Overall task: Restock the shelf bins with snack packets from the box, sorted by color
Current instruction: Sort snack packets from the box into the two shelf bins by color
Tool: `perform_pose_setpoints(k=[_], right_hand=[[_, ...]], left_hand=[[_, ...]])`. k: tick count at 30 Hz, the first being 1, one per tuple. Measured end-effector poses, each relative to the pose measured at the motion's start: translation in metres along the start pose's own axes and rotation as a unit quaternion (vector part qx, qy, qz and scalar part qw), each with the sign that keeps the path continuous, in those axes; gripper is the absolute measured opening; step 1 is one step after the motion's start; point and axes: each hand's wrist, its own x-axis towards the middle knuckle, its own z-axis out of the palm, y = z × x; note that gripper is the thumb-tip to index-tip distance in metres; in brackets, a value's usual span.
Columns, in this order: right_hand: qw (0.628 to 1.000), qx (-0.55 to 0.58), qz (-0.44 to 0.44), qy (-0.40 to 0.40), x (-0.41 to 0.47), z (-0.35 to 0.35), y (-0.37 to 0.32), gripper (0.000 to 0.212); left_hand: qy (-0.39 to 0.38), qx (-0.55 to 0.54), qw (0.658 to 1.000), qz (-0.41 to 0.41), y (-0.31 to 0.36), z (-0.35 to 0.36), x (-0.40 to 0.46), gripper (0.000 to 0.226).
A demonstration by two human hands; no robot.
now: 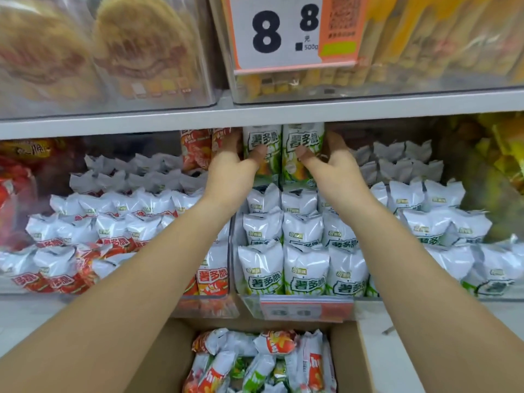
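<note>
Hands together at frame centre: left hand (231,165) and right hand (336,163) clamp two upright green packets (283,154) between them, thumbs on fronts, above rear of green bin (236,251). Red bin (204,303) left. Box (344,355) of mixed packets bottom centre.

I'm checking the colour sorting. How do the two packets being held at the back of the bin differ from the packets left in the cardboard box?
The two held packets are both green and white; the packets in the box are a mix of red and green. The held pair stands upright side by side, gripped by the left hand and right hand; the box packets lie jumbled at angles. Both groups are the same kind of white-topped snack packet.
</note>
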Motion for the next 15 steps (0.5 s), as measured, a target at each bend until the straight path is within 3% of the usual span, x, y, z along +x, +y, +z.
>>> perform_pose_setpoints(k=[8, 15], right_hand=[[0.999, 0.042, -0.019, 0.027, -0.002, 0.0074, -0.0025, 0.046], [1.0, -0.024, -0.009, -0.002, -0.0033, 0.0058, 0.0061, 0.045]], left_hand=[[0.006, 0.037, 0.999, 0.012, -0.0023, 0.0006, -0.0015, 0.031], [-0.012, 0.119, 0.993, 0.01, -0.008, -0.0014, 0.0025, 0.033]])
